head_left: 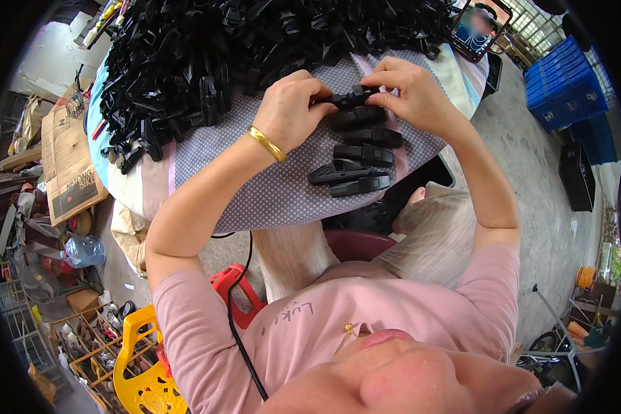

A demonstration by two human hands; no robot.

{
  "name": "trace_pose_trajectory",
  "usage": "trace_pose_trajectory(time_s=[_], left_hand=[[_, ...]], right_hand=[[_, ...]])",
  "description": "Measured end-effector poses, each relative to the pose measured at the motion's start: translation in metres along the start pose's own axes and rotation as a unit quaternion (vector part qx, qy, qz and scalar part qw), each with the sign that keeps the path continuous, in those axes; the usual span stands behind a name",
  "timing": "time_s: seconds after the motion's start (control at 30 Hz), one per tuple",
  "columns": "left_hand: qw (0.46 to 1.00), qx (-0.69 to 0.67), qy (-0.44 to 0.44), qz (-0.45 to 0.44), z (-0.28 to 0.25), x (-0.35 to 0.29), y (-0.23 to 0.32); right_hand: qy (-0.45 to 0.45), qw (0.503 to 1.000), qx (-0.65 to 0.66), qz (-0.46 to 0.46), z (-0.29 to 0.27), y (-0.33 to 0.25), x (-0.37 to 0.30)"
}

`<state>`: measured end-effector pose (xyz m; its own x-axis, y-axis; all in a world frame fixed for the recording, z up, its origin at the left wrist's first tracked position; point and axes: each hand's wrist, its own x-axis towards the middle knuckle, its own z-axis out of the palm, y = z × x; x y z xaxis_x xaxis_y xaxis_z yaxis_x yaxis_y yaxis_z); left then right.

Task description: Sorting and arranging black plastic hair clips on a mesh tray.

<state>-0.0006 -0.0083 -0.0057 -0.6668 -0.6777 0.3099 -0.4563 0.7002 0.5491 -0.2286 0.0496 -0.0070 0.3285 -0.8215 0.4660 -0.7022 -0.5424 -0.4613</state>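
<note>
from the head view, a person's left hand and right hand met over a cloth-covered table, thumbs and fingers drawn into a pinch on opposite ends of one small black part. the part sat at the far end of a short row of black pieces; whether it touched the nearest could not be told. a heap of dark parts spread beyond. the step in hand appeared to be two-handed work on that single part, and the next move seemed to call for a steady, matched grip, clear of the row.
</note>
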Motion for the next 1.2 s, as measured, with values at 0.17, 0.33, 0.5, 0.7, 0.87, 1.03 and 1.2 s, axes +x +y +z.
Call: trace_pose_trajectory(time_s=[0.17,0.33,0.5,0.7,0.87,1.03,1.2], left_hand=[[1.0,0.0,0.007,0.003,0.002,0.002,0.0],[1.0,-0.025,0.006,0.013,0.006,0.006,0.001],[0.999,-0.032,0.014,0.026,0.009,0.005,-0.002],[0.994,-0.087,-0.011,0.064,0.016,0.006,0.002],[0.995,-0.071,-0.026,0.059,0.012,0.005,0.001],[0.995,-0.053,-0.014,0.079,0.013,0.003,-0.001],[0.993,-0.064,0.0,0.1,0.014,0.002,-0.005]], right_hand=[[-0.005,0.997,-0.079,-0.012,-0.009,-0.004,-0.004],[0.007,0.999,-0.03,-0.036,0.003,0.006,0.003],[0.009,0.998,0.015,-0.054,0.015,0.004,0.004],[0.126,0.991,0.029,0.036,0.006,0.063,0.029],[0.127,0.948,-0.282,0.075,0.011,0.072,0.052],[0.036,0.919,-0.341,0.196,0.008,0.055,0.061],[0.095,0.932,-0.283,0.208,-0.014,0.071,0.041]])
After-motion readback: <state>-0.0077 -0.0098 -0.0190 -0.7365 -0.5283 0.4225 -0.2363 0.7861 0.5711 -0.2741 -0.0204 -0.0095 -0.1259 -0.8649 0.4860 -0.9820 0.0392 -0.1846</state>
